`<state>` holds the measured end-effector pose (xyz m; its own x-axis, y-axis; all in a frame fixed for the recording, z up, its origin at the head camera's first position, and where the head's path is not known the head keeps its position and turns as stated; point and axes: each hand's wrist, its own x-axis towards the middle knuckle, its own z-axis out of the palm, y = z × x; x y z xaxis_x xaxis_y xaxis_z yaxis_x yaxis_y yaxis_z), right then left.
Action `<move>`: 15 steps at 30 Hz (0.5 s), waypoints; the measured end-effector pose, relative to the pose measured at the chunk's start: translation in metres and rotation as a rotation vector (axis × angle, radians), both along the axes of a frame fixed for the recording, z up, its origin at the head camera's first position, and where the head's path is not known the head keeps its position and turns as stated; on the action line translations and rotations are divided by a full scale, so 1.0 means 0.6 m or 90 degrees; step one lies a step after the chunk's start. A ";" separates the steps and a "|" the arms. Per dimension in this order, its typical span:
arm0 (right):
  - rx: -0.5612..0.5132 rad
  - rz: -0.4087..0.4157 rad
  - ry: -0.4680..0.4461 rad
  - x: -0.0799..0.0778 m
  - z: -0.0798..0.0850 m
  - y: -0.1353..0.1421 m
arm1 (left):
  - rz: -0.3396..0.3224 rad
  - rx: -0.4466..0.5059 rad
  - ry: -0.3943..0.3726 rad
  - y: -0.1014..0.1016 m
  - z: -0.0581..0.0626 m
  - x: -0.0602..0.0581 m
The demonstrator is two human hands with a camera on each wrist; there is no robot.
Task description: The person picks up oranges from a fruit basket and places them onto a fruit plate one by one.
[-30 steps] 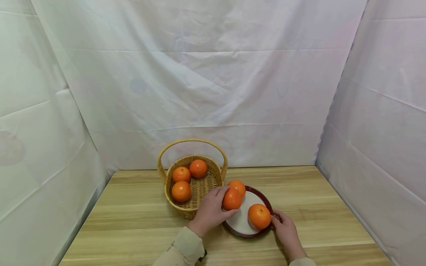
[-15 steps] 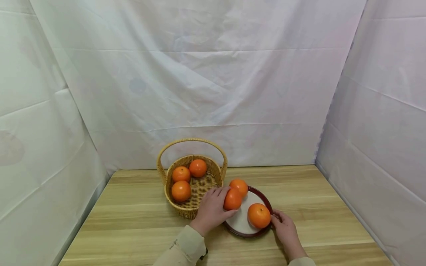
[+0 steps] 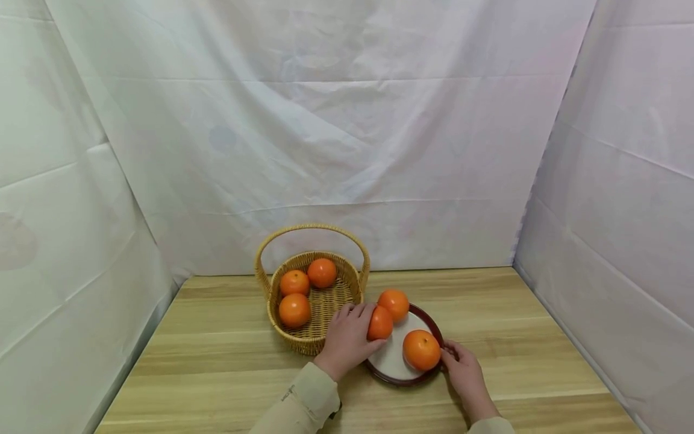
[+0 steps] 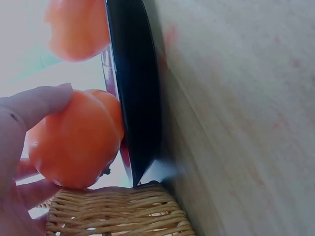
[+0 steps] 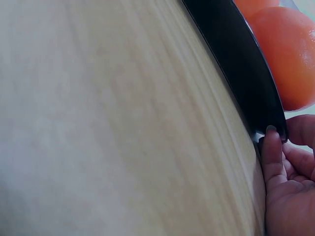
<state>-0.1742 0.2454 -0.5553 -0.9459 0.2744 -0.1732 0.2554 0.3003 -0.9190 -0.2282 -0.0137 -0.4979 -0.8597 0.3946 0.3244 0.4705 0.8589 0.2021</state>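
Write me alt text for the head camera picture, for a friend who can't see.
A person's left hand holds an orange fruit at the left side of a round plate bearing two more fruits, while the right hand grips it from the right. A wicker basket with three similar fruits stands leftward on the wooden table.

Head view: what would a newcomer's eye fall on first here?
Probably the bright orange fruits: three toward the left and back of the wicker basket, three more on or over the dark-rimmed plate at its right. Next, the left hand gripping the fruit nearest the basket, and the right hand pinching the plate's right rim.
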 end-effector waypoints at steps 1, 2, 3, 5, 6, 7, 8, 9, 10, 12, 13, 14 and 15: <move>0.000 0.000 -0.002 0.000 0.000 0.000 | 0.003 -0.003 -0.003 0.001 0.000 -0.001; 0.001 0.001 -0.002 0.000 0.000 0.001 | 0.005 -0.006 -0.006 0.002 0.000 -0.002; 0.001 0.001 -0.003 0.000 -0.001 0.001 | 0.007 -0.007 -0.010 0.003 0.000 -0.002; 0.000 0.002 -0.006 0.000 -0.002 0.001 | 0.012 -0.014 -0.017 0.006 -0.001 -0.003; -0.001 0.003 -0.007 0.000 -0.002 0.002 | 0.014 -0.019 -0.016 0.007 -0.001 -0.003; -0.001 0.002 -0.008 0.001 -0.002 0.002 | 0.015 -0.022 -0.014 0.008 -0.001 -0.004; -0.001 0.003 -0.007 0.001 -0.003 0.002 | 0.016 -0.024 -0.011 0.009 0.000 -0.005; -0.002 0.003 -0.007 0.001 -0.003 0.002 | 0.018 -0.027 -0.008 0.010 0.001 -0.005; -0.003 0.001 -0.007 0.001 -0.003 0.002 | 0.019 -0.030 -0.004 0.011 0.001 -0.006; -0.004 0.001 -0.007 0.000 -0.002 0.002 | 0.021 -0.034 0.002 0.014 0.001 -0.008; -0.004 0.000 -0.008 0.000 -0.001 0.002 | 0.023 -0.037 0.001 0.015 0.001 -0.009; -0.003 0.001 -0.006 0.000 -0.001 0.002 | 0.025 -0.041 0.001 0.016 0.001 -0.010; -0.001 0.002 -0.006 0.000 0.000 0.003 | 0.026 -0.046 -0.001 0.017 0.001 -0.011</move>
<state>-0.1744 0.2470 -0.5555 -0.9450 0.2718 -0.1818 0.2626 0.2997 -0.9172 -0.2347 -0.0033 -0.4974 -0.8761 0.3810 0.2955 0.4340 0.8901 0.1392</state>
